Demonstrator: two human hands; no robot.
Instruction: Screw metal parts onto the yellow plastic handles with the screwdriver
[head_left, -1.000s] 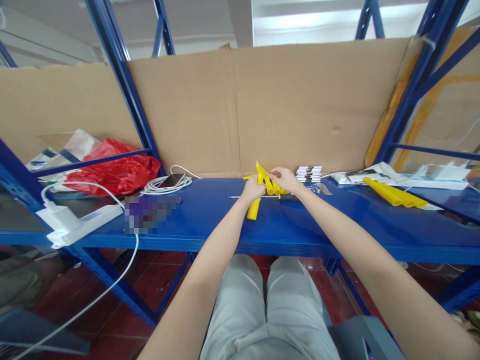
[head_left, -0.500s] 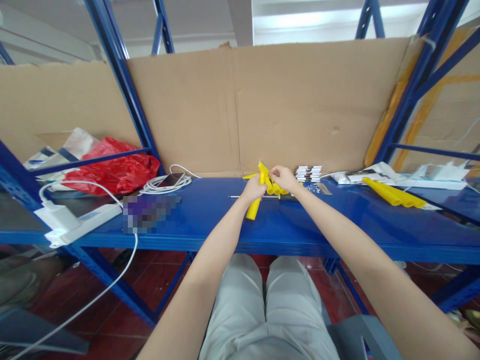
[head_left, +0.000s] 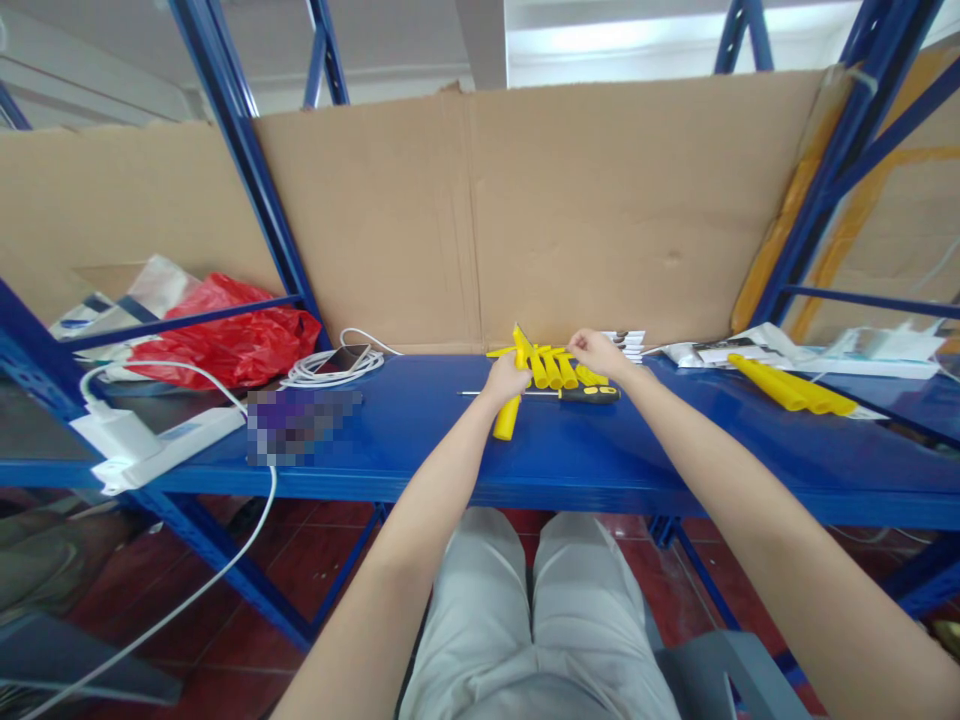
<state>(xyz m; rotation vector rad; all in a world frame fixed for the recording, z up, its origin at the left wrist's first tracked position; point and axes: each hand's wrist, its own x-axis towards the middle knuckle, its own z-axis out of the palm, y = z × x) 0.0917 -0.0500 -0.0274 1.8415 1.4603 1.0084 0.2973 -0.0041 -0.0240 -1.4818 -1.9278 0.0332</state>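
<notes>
My left hand [head_left: 508,380] is closed around a yellow scraper-like tool [head_left: 507,418], its flared head with a thin edge pointing up and away. My right hand [head_left: 598,354] hovers to the right with fingertips pinched together; anything between them is too small to make out. Several more yellow scraper-like tools [head_left: 553,374] lie side by side between my hands. In front of them rests a screwdriver [head_left: 589,395] with a black and yellow handle, its shaft pointing left and passing behind the held tool.
Small white boxes [head_left: 634,345] are stacked behind my right hand. Farther right lie yellow tools [head_left: 787,388] and a plastic packet [head_left: 750,348]. On the left are a coiled white cable [head_left: 315,372], a red bag [head_left: 225,325] and a power strip [head_left: 187,445]. Cardboard [head_left: 600,200] stands behind.
My right hand has moved right, away from the head of the held tool, and now covers part of the white boxes. The screwdriver's handle has come into view. My left hand stays nearly in place.
</notes>
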